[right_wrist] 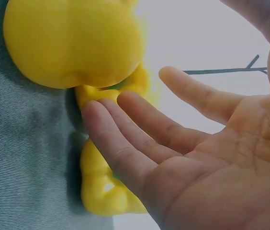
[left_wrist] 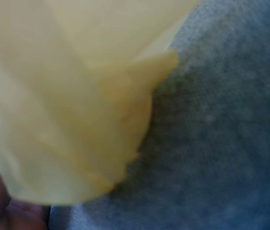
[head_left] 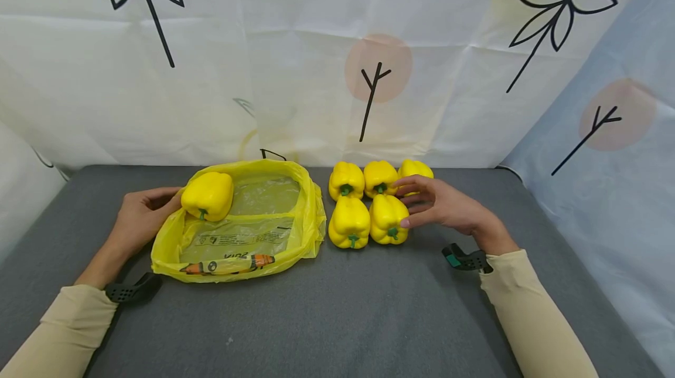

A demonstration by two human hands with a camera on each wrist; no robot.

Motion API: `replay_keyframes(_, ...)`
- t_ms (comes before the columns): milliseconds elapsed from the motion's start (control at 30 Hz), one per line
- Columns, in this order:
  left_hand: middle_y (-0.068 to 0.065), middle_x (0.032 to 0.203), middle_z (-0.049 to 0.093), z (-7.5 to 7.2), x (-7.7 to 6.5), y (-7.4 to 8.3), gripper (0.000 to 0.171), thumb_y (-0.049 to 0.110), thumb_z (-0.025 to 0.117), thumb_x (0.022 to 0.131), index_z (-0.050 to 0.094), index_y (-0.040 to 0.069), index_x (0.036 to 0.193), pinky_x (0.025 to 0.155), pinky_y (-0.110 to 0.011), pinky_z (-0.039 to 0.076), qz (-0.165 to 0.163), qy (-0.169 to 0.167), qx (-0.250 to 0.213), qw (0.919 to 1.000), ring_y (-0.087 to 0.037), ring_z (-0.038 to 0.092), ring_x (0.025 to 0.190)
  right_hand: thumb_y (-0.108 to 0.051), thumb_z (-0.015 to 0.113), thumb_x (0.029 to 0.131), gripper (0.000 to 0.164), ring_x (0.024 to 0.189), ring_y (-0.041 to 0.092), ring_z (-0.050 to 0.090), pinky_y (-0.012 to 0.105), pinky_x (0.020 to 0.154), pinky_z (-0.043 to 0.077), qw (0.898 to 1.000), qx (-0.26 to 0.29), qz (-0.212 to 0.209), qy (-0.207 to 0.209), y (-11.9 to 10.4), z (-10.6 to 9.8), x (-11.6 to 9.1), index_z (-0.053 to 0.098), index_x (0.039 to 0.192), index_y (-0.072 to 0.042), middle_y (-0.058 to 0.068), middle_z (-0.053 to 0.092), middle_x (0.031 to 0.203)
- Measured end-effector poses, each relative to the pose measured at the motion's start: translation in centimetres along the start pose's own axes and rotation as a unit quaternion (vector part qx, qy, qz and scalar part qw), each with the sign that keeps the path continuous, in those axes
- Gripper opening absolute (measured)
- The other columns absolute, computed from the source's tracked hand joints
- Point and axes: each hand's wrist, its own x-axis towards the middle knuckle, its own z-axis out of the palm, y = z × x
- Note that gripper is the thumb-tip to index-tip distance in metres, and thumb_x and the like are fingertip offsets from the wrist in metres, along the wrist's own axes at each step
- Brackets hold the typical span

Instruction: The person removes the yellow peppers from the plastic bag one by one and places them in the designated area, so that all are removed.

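A yellow plastic bag (head_left: 315, 214) lies with its mouth spread wide, and one yellow bell pepper (head_left: 210, 195) sits at its left side. My left hand (head_left: 139, 217) holds the bag's left rim beside that pepper, thumb and forefinger meeting at the plastic. In the left wrist view the bag (left_wrist: 73, 110) is blurred and covers most of the hand. My right hand (right_wrist: 202, 153) has its fingers spread and slightly bent, around the right side of the front right bell pepper (head_left: 387, 220). The right wrist view shows its palm with nothing gripped.
Several more yellow bell peppers stand in two rows right of the bag, including a front left pepper (head_left: 349, 222) and a back left pepper (head_left: 346, 179). Grey cloth (head_left: 295, 325) covers the table. A patterned white curtain (head_left: 295, 73) hangs behind it.
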Motion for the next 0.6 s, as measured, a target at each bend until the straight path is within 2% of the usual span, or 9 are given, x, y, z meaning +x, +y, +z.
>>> replay_keyframes(433, 0.034, 0.102, 0.059, 0.0, 0.0, -0.1, 0.049, 0.033, 0.065, 0.102, 0.063, -0.003, 0.135, 0.070, -0.013, 0.053, -0.010, -0.001, 0.007, 0.9999, 0.010, 0.060, 0.089, -0.009, 0.076, 0.092, 0.077, 0.138, 0.048, 0.040, 0.052, 0.107, 0.045, 0.999, -0.011, -0.032, 0.028, -1.1, -0.5, -1.1, 0.033, 0.155, 0.001, 0.027, 0.036, 0.153)
replay_keyframes(600, 0.031, 0.103, 0.060, 0.0, 0.1, -0.1, 0.049, 0.034, 0.064, 0.102, 0.064, -0.003, 0.135, 0.069, -0.013, 0.053, -0.005, -0.003, 0.009, 0.9999, 0.010, 0.060, 0.089, -0.010, 0.075, 0.093, 0.076, 0.139, 0.048, 0.039, 0.052, 0.108, 0.044, 0.999, -0.012, -0.040, 0.034, -1.7, -0.6, -1.5, 0.032, 0.156, 0.000, 0.025, 0.036, 0.154)
